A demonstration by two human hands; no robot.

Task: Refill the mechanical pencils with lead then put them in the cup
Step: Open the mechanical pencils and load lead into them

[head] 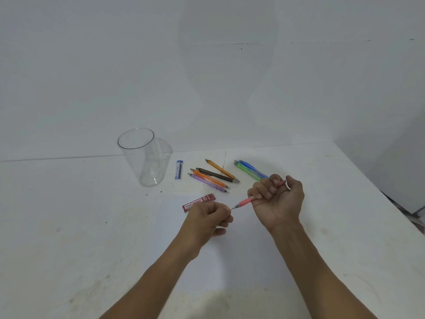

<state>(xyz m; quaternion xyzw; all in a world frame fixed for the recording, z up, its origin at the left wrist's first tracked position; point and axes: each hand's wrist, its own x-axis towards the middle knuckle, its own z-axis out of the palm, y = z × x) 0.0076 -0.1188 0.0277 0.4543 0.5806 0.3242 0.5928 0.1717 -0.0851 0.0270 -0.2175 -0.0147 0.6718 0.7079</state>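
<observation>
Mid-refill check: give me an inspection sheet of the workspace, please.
Surface: white table, faintly stained, a few dark specks.
Job's things: clear cup upright, empty; six loose pencils lying to its right; blue lead case and red lead case lying flat.
Clutter: nothing seen.
Hands: right hand grips pink pencil; left hand pinches at its tip.
Cables: nothing seen.
Surroundings: plain white wall behind.

The red lead case (199, 203) reads "2B"; print on the blue lead case (179, 170) is illegible
</observation>
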